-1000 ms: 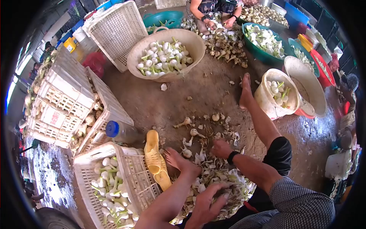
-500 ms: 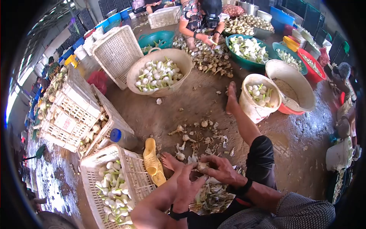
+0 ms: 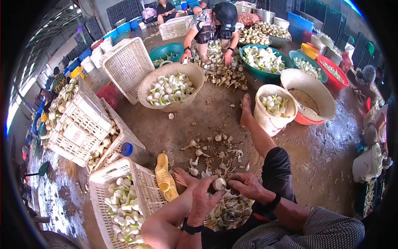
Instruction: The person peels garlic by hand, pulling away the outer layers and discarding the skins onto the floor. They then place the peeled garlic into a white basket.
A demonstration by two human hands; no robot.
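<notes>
A whitish garlic bulb (image 3: 219, 184) is pinched in the fingers of my left hand (image 3: 203, 195), between my knees. My right hand (image 3: 250, 186) is beside it on the right, thumb and fingertips drawn together close to the bulb. Whatever those fingertips hold is too small to make out. Below both hands lies a heap of garlic peels (image 3: 231, 209). Past them, untrimmed garlic bulbs (image 3: 199, 153) and scraps are scattered on the floor. At my left, a white crate (image 3: 149, 182) holds peeled garlic with green stems (image 3: 124, 209).
Yellow clogs (image 3: 164, 176) and a blue-lidded jar (image 3: 134, 152) stand by the crate. Ahead are a beige tub (image 3: 192, 93) and white bucket (image 3: 269, 120) of peeled garlic. A co-worker (image 3: 217, 25) crouches at a garlic pile (image 3: 226, 74). Stacked crates (image 3: 76, 137) stand left.
The bulb in my left hand has turned its pale face upward, and my right fingers have moved slightly off it to the right. The co-worker's hands have moved apart. The view has shifted slightly.
</notes>
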